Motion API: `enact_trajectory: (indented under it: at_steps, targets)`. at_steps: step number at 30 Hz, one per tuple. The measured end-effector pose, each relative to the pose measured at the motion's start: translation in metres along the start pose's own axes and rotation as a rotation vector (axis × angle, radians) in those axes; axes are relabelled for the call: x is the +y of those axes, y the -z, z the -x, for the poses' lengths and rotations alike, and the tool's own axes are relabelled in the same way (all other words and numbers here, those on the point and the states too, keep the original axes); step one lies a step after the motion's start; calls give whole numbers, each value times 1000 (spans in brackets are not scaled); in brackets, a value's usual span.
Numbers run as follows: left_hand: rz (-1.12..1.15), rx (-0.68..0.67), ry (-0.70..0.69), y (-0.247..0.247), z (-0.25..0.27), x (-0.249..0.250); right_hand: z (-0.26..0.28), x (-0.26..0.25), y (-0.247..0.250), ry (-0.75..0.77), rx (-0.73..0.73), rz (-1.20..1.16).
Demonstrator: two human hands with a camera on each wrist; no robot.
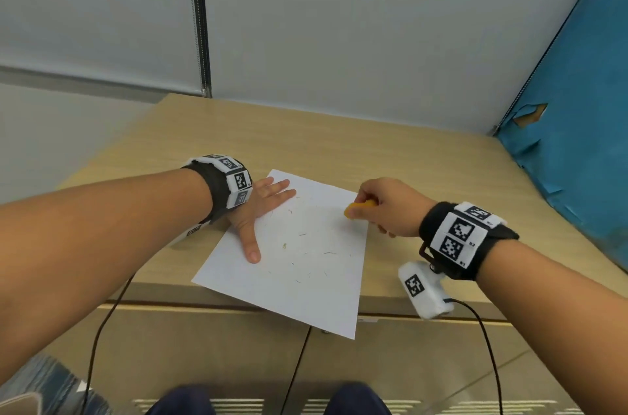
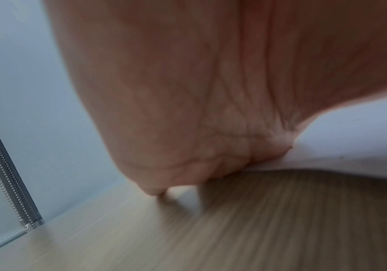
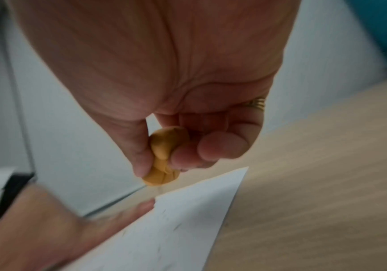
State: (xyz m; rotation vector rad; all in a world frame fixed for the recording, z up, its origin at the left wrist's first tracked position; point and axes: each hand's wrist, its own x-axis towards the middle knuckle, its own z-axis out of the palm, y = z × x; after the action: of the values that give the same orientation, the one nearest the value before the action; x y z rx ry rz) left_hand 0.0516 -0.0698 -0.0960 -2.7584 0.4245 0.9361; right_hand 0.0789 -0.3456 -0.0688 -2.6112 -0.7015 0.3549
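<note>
A white sheet of paper (image 1: 306, 278) lies askew at the near edge of the surface (image 1: 339, 142), one corner overhanging it. The left hand (image 1: 258, 210) lies flat on the sheet's left edge, fingers (image 1: 287, 194) straight and spread, likely pinning it against sliding. The right hand (image 1: 390, 207) is at the sheet's far right edge, thumb and fingers curled round a soft orange-yellow lump (image 1: 356, 209). The lump's tip points down at the paper, seemingly to rub or dab up the thin dark shreds (image 1: 302, 235) scattered there.
</note>
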Motion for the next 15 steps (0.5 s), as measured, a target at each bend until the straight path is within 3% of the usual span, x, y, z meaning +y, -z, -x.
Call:
enact_trajectory:
  at_steps: [8,12,15]
  targets:
    - [57,-19,75,-6,13,3,4,40,-5,-160,10,-35]
    - [79,-21,135,-15,26,5,11,47,-9,-170,-7,-134]
    - [95,-15,165,-23,34,9,14,44,-9,-160,-16,-37]
